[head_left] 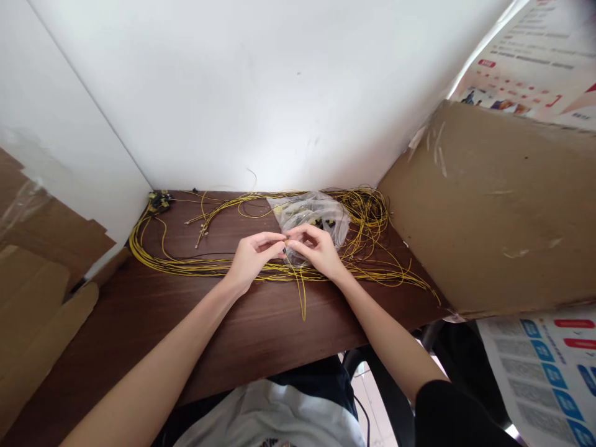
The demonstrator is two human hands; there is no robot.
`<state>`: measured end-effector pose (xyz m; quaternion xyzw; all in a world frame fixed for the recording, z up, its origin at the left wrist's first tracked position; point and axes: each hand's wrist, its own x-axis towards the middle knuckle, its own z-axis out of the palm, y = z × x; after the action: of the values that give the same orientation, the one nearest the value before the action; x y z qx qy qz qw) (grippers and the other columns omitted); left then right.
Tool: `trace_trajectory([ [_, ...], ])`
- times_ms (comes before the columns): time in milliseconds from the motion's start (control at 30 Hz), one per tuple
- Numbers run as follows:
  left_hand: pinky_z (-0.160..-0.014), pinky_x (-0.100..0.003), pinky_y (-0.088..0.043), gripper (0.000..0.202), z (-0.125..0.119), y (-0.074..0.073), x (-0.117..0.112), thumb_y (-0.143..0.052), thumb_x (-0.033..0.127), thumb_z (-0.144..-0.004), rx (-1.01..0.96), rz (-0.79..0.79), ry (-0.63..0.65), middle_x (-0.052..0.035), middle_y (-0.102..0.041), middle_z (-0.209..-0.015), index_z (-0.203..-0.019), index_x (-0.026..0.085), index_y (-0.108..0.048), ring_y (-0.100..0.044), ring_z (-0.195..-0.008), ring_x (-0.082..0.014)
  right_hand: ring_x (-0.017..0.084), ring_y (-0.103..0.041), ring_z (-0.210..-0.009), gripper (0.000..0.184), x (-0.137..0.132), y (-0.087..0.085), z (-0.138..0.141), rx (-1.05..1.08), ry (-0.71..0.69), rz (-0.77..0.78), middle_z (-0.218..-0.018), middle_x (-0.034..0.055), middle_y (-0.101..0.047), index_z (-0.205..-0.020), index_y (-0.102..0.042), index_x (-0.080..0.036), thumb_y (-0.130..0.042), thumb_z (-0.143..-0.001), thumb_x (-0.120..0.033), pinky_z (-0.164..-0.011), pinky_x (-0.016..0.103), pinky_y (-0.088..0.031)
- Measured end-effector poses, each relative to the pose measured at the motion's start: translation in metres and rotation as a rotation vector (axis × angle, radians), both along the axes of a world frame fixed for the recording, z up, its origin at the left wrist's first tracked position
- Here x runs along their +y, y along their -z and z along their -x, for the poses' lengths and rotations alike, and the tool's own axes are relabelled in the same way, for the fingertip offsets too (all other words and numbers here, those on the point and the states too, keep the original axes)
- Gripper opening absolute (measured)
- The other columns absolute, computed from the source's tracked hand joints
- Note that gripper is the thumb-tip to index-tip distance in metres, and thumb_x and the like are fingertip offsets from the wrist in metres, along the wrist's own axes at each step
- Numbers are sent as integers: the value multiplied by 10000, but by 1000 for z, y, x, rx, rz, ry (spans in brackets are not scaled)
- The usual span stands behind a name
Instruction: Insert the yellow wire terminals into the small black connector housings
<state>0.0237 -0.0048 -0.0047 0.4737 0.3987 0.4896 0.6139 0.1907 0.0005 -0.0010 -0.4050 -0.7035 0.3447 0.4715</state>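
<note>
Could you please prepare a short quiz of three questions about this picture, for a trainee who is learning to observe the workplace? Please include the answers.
1. True or false: the left hand and the right hand are at opposite ends of the table.

2. Choose one. The tangled heap of wires lies:
a) at the table's left end
b) toward the table's right end
c) on the floor

3. Fill in: the wire loop just below the hands in the picture is ____ in colour.

Key:
1. False; they meet at a small part.
2. b
3. yellow
</note>
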Motion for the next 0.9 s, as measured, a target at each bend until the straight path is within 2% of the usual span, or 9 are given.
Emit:
trace_trajectory([
  [200,-721,-305,-547,290,0,0,0,-733,293,-644,53,5,-35,-60,-703,-828,-865,107,-704,-647,-642,-144,152,-605,-713,191,12,-4,-32,-154,343,-127,-825,32,-678,-893,-658,-182,-549,-827,-324,-683,282,-471],
  [267,-708,-299,-547,260,1,-1,0,-729,289,-643,45,2,-57,-54,-696,-819,-831,112,-704,-640,-636,-139,153,-601,-703,165,16,-1,-40,-249,387,-160,-810,33,-680,-854,-665,-174,-546,-824,-285,-677,281,-463],
  [500,-730,-289,-539,211,7,-6,0,-701,260,-645,-63,21,-128,-27,-654,-770,-796,118,-667,-611,-710,-121,202,-568,-839,124,21,11,-46,-633,308,-174,-841,54,-667,-818,-693,-182,-578,-795,-222,-787,335,-421],
  [667,-722,-281,-520,229,10,-7,0,-674,271,-666,-63,42,-107,-28,-650,-755,-832,118,-636,-604,-665,-105,218,-528,-852,184,23,17,-45,-649,333,-152,-853,69,-653,-915,-709,-187,-570,-814,-253,-794,358,-403],
  [800,-684,-265,-508,249,11,-7,-1,-680,292,-666,-26,42,-93,-31,-654,-752,-841,120,-638,-579,-623,-91,213,-508,-856,227,25,20,-46,-624,291,-131,-867,66,-635,-997,-705,-220,-557,-827,-247,-794,355,-395],
  [900,-655,-249,-499,247,10,-8,-1,-678,293,-672,-9,34,-88,-34,-659,-751,-847,123,-641,-575,-610,-88,211,-507,-860,214,26,19,-47,-619,268,-119,-865,64,-629,-974,-713,-224,-557,-827,-240,-796,352,-388],
])
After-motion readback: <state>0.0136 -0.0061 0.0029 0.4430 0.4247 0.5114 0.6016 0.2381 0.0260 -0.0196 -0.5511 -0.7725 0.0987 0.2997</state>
